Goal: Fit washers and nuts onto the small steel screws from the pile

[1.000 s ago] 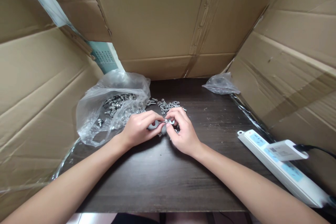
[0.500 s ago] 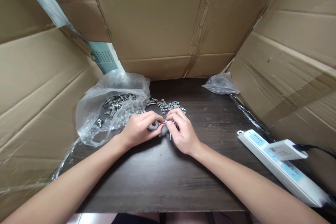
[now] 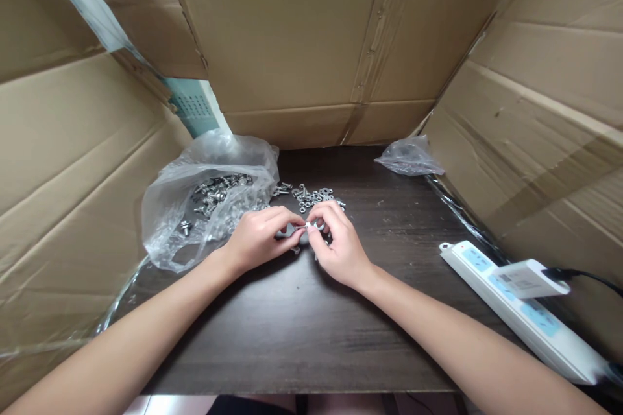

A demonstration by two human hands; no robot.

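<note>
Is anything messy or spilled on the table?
Yes. Small nuts and washers lie loose on the dark table, just outside the open plastic bag of screws, beyond both hands.

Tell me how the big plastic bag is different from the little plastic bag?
The big plastic bag lies at the left by the left hand and holds a heap of metal screws; the little plastic bag lies at the far right, crumpled and nearly flat. Both are clear and wrinkly, on the dark table.

text: none legible | power strip (image 3: 523, 311) label: too blurred | cardboard: no print
</note>
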